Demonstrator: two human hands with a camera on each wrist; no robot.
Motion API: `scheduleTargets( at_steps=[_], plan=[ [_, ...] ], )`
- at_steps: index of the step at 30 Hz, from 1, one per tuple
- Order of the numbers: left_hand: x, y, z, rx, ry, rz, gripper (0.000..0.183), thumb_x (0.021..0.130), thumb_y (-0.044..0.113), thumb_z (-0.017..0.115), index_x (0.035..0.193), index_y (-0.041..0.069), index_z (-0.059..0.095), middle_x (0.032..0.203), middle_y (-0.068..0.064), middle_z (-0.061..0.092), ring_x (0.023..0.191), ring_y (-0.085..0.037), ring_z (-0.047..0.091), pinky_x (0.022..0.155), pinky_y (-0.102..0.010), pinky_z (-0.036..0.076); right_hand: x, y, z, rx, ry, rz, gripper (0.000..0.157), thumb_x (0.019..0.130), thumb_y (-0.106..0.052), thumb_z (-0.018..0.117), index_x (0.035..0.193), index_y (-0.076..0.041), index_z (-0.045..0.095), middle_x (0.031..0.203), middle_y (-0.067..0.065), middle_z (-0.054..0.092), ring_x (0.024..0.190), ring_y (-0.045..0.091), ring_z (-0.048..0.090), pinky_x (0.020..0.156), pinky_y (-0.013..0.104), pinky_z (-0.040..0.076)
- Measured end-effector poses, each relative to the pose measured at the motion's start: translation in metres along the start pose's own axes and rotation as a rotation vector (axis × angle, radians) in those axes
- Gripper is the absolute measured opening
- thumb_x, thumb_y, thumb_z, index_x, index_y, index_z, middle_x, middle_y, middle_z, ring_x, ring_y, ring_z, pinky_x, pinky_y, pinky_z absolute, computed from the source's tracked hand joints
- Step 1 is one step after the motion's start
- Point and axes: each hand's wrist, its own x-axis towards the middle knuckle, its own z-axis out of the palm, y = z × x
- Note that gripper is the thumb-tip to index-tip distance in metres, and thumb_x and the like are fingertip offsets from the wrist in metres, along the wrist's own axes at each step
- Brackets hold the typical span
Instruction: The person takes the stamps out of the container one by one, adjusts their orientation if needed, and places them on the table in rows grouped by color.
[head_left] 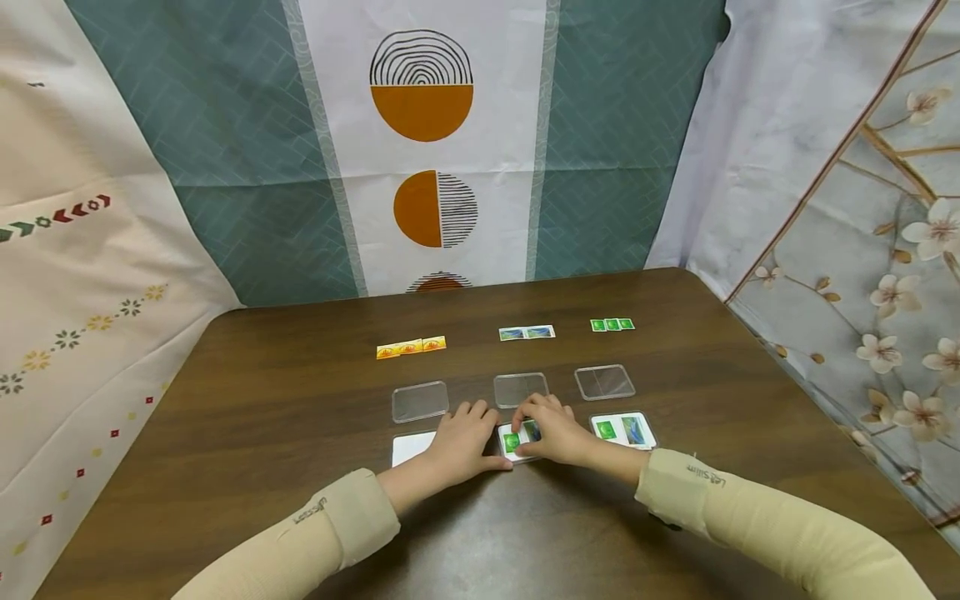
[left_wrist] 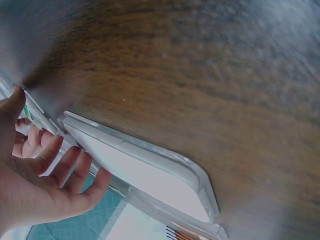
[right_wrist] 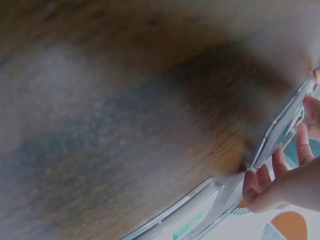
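Observation:
My left hand (head_left: 462,442) lies at the left side of the middle clear case (head_left: 527,454), its thumb at the near edge and forefinger by the far left corner. Inside that case are a green stamp (head_left: 512,442) and a blue picture stamp (head_left: 533,431) on a white card. My right hand (head_left: 558,433) reaches over it, thumb and forefinger tips at the near and far edges of the green stamp, partly covering the blue one. To the left sits a case with a plain white card (head_left: 410,447). At the right, another case (head_left: 624,431) shows a green and a blue stamp.
Three clear lids lie behind the cases: left lid (head_left: 420,402), middle lid (head_left: 521,388), right lid (head_left: 604,382). Farther back are orange stamps (head_left: 411,347), blue stamps (head_left: 527,332) and green stamps (head_left: 612,324). Patterned cloths hang around the brown table (head_left: 247,433).

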Motion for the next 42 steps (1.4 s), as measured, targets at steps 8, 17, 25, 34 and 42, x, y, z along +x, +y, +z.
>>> scheduleTargets(
  at_steps=[8, 17, 25, 34, 42],
  plan=[
    [0.000, 0.000, 0.000, -0.003, -0.019, -0.003, 0.065, 0.072, 0.060, 0.069, 0.114, 0.012, 0.059, 0.107, -0.005, 0.057, 0.094, -0.024, 0.054, 0.076, -0.046, 0.050, 0.000, -0.002, 0.002, 0.002, 0.027, 0.031, 0.028, 0.071, -0.015, 0.081, 0.084, -0.018, 0.056, 0.106, 0.004, 0.054, 0.099, 0.026, 0.043, 0.078, 0.047, 0.026],
    [-0.001, -0.003, -0.003, 0.033, -0.034, 0.001, 0.064, 0.073, 0.061, 0.068, 0.113, 0.012, 0.059, 0.103, -0.003, 0.056, 0.095, -0.023, 0.054, 0.075, -0.045, 0.050, 0.001, -0.006, 0.007, 0.000, 0.054, 0.023, 0.031, 0.069, -0.011, 0.081, 0.084, -0.017, 0.055, 0.088, -0.004, 0.055, 0.088, 0.016, 0.043, 0.078, 0.045, 0.023],
    [-0.002, -0.005, -0.003, 0.050, -0.037, -0.016, 0.062, 0.073, 0.063, 0.067, 0.110, 0.014, 0.058, 0.100, -0.001, 0.054, 0.094, -0.022, 0.054, 0.073, -0.043, 0.049, 0.003, -0.009, 0.008, 0.026, 0.052, -0.012, 0.031, 0.069, -0.008, 0.080, 0.083, -0.016, 0.053, 0.073, -0.008, 0.055, 0.073, 0.010, 0.043, 0.074, 0.038, 0.022],
    [-0.004, -0.005, -0.006, 0.057, -0.051, -0.025, 0.066, 0.073, 0.063, 0.067, 0.115, 0.013, 0.058, 0.104, -0.002, 0.055, 0.095, -0.022, 0.054, 0.074, -0.043, 0.049, 0.004, -0.009, 0.011, 0.079, 0.057, -0.045, 0.032, 0.068, -0.003, 0.078, 0.082, -0.014, 0.052, 0.070, -0.007, 0.058, 0.067, 0.008, 0.047, 0.071, 0.034, 0.022],
    [-0.004, -0.005, -0.005, 0.053, -0.054, -0.028, 0.066, 0.073, 0.063, 0.066, 0.116, 0.014, 0.058, 0.105, -0.001, 0.055, 0.095, -0.020, 0.054, 0.072, -0.041, 0.048, 0.004, -0.008, 0.009, 0.138, 0.063, -0.048, 0.027, 0.069, -0.001, 0.075, 0.084, -0.012, 0.054, 0.069, -0.006, 0.060, 0.064, 0.002, 0.048, 0.072, 0.036, 0.023]
  ],
)
